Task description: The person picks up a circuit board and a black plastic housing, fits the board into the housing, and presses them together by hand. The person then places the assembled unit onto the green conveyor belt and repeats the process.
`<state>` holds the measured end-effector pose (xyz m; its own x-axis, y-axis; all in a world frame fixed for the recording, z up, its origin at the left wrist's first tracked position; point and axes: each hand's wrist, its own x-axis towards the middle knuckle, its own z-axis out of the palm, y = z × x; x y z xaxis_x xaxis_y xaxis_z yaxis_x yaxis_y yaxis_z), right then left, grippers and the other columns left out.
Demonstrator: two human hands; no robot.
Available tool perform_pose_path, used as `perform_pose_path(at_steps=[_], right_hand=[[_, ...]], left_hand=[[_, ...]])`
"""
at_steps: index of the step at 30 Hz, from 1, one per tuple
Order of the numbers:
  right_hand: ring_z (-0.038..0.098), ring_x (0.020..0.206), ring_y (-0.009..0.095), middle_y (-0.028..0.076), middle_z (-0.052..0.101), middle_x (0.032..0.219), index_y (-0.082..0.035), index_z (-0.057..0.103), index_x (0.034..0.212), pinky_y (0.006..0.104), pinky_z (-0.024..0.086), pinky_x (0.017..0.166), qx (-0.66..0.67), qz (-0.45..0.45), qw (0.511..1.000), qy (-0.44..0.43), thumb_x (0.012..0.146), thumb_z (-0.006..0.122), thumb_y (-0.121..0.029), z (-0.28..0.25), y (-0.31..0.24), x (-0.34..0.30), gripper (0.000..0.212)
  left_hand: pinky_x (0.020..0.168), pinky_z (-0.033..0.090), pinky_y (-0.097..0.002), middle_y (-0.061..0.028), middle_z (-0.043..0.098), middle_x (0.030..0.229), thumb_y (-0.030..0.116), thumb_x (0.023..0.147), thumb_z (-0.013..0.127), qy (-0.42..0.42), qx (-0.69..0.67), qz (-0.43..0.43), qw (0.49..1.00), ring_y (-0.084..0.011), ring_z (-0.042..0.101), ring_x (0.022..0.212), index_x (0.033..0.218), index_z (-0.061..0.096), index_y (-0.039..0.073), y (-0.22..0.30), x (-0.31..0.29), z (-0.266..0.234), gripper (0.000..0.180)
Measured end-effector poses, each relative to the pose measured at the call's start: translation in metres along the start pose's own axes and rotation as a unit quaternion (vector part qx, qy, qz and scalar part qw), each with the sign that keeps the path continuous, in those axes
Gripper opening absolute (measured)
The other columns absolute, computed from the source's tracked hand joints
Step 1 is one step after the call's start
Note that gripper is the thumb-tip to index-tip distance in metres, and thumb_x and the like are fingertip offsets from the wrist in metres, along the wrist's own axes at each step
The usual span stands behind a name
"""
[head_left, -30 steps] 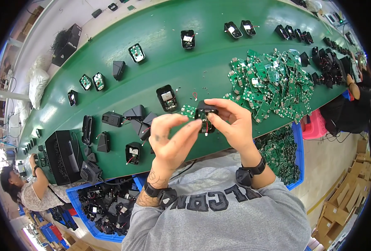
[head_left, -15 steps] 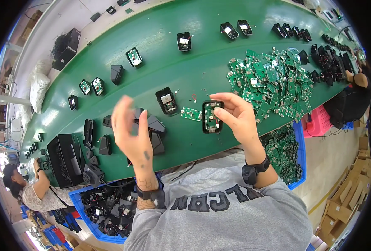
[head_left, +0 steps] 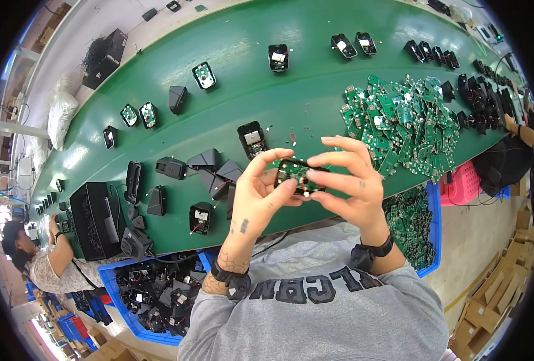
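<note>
Both hands grip a black plastic housing with a green circuit board (head_left: 291,170) inside, tilted sideways above the bench. My left hand (head_left: 256,195) closes around its left end, thumb pressing on the board. At its right end my right hand (head_left: 354,186) has its fingers bent over the edge. Just beyond my left hand lies an open black housing (head_left: 252,138) with a white-labelled part in it. A small red wire (head_left: 293,139) rests on the bench near loose bits. Left of my left hand are several black housings (head_left: 204,160) and an upright open one (head_left: 200,218).
A large heap of green circuit boards (head_left: 399,123) covers the bench's right part. Blue bins (head_left: 437,231) of boards and of black parts (head_left: 152,298) stand below the edge. A black box (head_left: 92,219) sits at left. Co-workers are at far left (head_left: 44,256) and far right.
My left hand has come in from the left and taken hold of the housing. The housing has turned from upright to sideways. The view has shifted slightly.
</note>
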<state>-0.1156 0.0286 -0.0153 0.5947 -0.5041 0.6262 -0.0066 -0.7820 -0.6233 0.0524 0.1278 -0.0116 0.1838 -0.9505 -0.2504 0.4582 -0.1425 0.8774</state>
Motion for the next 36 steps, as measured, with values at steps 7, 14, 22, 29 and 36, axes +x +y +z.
perform_pose_path(at_steps=[7,14,22,29,36], right_hand=[[0.057,0.109,0.030,0.002,0.069,0.086,-0.011,0.070,0.085,0.0537,0.032,0.106,0.036,0.015,0.998,0.048,0.069,0.071,-0.004,0.016,0.003,-0.004,0.017],[0.054,0.102,0.026,0.002,0.066,0.075,-0.009,0.066,0.082,0.0583,0.025,0.109,0.163,0.100,0.979,0.073,0.078,0.063,-0.006,0.027,0.005,-0.008,0.005],[0.047,0.114,0.034,0.006,0.057,0.096,-0.011,0.065,0.077,0.0574,0.026,0.108,-0.055,0.059,0.996,-0.025,0.073,0.064,-0.008,0.008,-0.008,-0.002,0.005],[0.041,0.122,0.037,0.009,0.054,0.104,-0.009,0.060,0.072,0.0529,0.031,0.101,-0.081,0.071,0.993,-0.037,0.064,0.065,-0.010,0.008,-0.011,0.004,0.009],[0.040,0.123,0.037,0.008,0.054,0.107,-0.006,0.058,0.071,0.0504,0.031,0.101,-0.033,0.092,0.993,-0.068,0.065,0.064,-0.007,0.007,-0.010,0.007,0.008]], left_hand=[[0.062,0.061,-0.0304,-0.0135,0.064,0.098,0.007,0.083,0.062,0.026,0.028,0.006,0.999,-0.0202,0.068,0.081,0.115,0.044,0.000,-0.009,-0.001,0.000,0.037],[0.058,0.061,-0.0319,-0.0167,0.064,0.097,0.010,0.082,0.064,0.036,0.017,0.035,0.999,-0.0214,0.068,0.077,0.112,0.043,-0.001,-0.013,-0.001,0.005,0.038],[0.068,0.056,-0.0248,-0.0124,0.069,0.087,0.002,0.076,0.069,0.102,0.237,0.202,0.945,-0.0136,0.068,0.078,0.109,0.045,0.001,-0.015,0.001,0.009,0.041],[0.068,0.055,-0.0246,-0.0108,0.067,0.086,0.000,0.073,0.070,0.115,0.319,0.262,0.903,-0.0124,0.067,0.078,0.108,0.046,-0.001,-0.017,-0.004,0.013,0.043],[0.064,0.055,-0.0243,-0.0110,0.068,0.084,0.000,0.071,0.071,0.124,0.362,0.308,0.871,-0.0126,0.068,0.073,0.108,0.047,-0.002,-0.024,-0.003,0.010,0.044]])
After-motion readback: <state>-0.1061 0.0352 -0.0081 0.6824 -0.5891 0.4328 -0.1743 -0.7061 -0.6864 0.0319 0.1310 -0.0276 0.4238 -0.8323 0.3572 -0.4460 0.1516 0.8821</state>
